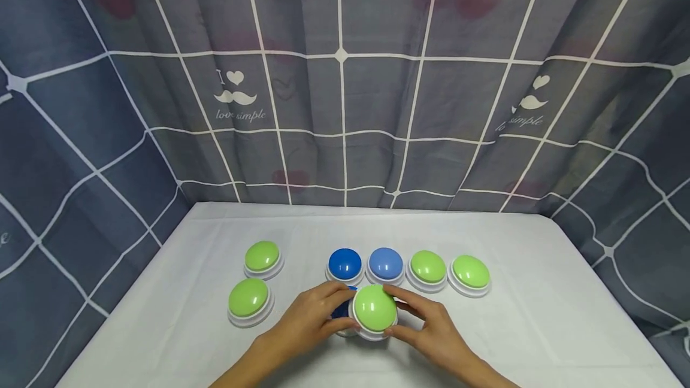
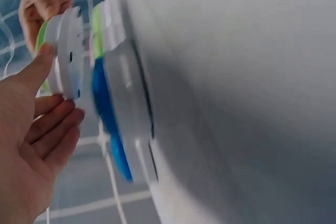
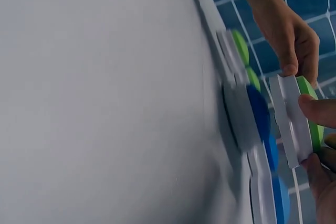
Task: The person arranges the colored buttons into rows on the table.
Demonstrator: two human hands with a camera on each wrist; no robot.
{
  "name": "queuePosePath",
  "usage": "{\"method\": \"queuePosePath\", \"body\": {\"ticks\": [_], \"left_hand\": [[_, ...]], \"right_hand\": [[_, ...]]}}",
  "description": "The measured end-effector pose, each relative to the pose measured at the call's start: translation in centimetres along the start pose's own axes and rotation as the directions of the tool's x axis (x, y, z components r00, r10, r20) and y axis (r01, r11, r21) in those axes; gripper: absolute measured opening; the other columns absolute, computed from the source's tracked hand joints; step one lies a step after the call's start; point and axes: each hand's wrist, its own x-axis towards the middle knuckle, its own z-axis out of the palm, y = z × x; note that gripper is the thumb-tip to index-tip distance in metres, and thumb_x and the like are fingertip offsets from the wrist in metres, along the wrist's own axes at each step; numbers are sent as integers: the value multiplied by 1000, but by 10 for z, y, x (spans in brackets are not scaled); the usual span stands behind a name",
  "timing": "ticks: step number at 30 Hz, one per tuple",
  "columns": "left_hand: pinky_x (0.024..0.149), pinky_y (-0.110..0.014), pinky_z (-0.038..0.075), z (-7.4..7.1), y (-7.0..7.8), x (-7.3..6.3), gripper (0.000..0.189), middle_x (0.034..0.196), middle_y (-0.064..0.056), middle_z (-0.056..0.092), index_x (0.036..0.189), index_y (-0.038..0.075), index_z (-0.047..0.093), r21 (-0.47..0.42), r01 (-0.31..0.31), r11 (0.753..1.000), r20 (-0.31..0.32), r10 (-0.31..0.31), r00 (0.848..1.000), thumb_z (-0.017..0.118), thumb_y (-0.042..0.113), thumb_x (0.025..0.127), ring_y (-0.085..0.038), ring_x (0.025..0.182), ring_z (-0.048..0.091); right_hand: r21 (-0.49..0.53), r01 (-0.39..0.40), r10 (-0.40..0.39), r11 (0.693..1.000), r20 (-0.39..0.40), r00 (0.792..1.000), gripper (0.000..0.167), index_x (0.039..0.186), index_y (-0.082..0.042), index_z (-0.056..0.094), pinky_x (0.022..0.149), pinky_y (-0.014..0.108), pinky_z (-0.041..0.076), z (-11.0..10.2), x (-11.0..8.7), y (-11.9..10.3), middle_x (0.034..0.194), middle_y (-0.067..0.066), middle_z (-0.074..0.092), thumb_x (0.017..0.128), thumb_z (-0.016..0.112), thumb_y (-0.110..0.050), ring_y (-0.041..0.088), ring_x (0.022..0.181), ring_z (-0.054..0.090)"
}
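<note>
A green-domed push button (image 1: 375, 308) with a white round base is held above the table between both hands. My left hand (image 1: 307, 319) pinches its left side with thumb and fingers. On the opposite side my right hand (image 1: 431, 328) grips the rim, thumb near the front. In the left wrist view the underside of the lifted button (image 2: 71, 56) shows, apart from the tabletop. Partly hidden behind it and the left fingers, a dark blue button (image 1: 341, 310) sits on the table. Just beyond stand another dark blue button (image 1: 345, 264) and a lighter blue one (image 1: 385, 264).
Two green buttons (image 1: 428, 267) (image 1: 471, 272) continue the back row rightward. At the left, two more green buttons, one farther (image 1: 262, 256) and one nearer (image 1: 248, 297), stand on the white-covered table (image 1: 539, 316). A grey checked curtain (image 1: 302, 88) surrounds the table's back and sides.
</note>
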Motion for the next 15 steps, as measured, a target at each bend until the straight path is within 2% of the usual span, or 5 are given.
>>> {"method": "queuePosePath", "body": {"ticks": [4, 8, 15], "left_hand": [[87, -27, 53, 15, 5, 21, 50, 114, 3, 63, 122, 11, 67, 57, -47, 997, 45, 44, 998, 64, 51, 91, -9, 105, 61], [90, -25, 51, 25, 8, 37, 49, 116, 3, 64, 123, 11, 67, 85, -98, 992, 56, 94, 994, 65, 49, 92, -10, 107, 61], [92, -23, 48, 37, 4, 49, 46, 111, 3, 65, 115, 11, 70, 163, -176, 971, 99, 161, 982, 65, 50, 91, -9, 103, 61]], "right_hand": [[-73, -2, -2, 997, -57, 998, 65, 133, -4, 60, 91, 32, 52, -17, -10, 5, 130, 11, 63, 74, 86, -9, 16, 119, 60], [-109, -10, 0, 994, -88, 996, 64, 131, -3, 62, 90, 31, 52, -29, -16, 9, 128, 13, 65, 72, 87, -6, 12, 117, 61], [-130, -60, 50, 990, -76, 996, 63, 130, -2, 61, 90, 28, 52, -36, -19, 19, 125, 14, 65, 74, 87, -9, 15, 111, 64]]}}
